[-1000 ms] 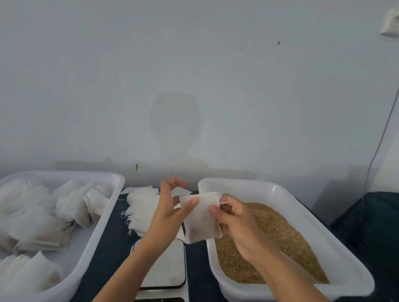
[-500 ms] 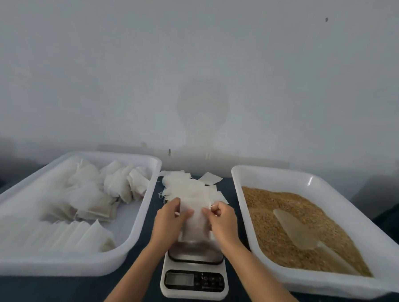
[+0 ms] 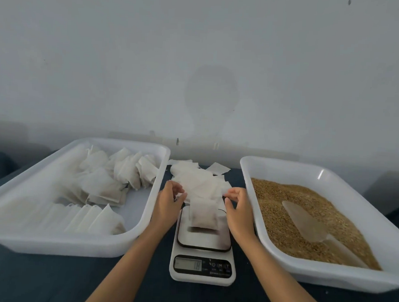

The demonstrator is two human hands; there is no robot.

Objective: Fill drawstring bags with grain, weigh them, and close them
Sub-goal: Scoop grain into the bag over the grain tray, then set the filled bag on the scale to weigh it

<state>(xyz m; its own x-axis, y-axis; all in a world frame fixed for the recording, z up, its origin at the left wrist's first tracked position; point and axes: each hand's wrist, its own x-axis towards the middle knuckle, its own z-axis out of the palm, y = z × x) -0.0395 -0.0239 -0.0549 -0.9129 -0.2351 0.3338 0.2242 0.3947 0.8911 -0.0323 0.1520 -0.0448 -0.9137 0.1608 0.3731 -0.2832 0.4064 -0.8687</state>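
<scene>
A small white drawstring bag [image 3: 204, 214] with grain in its lower part stands on the plate of the white digital scale [image 3: 202, 264], whose display is lit. My left hand [image 3: 169, 203] hovers just left of the bag's top and my right hand [image 3: 238, 209] just right of it. Both have loosely curled fingers, slightly apart from the bag, and hold nothing that I can make out. Brown grain [image 3: 280, 215] fills the white tray [image 3: 339, 279] on the right, with a clear scoop [image 3: 305, 222] lying in it.
A white tray [image 3: 57, 244] on the left holds several filled bags at the back and a row of bags along the front. A loose pile of empty bags [image 3: 197, 177] lies behind the scale. The table top is dark blue. A grey wall stands close behind.
The bag went from being held up near the grain tray down onto the scale. Both hands have since let go of its top and spread apart to its sides.
</scene>
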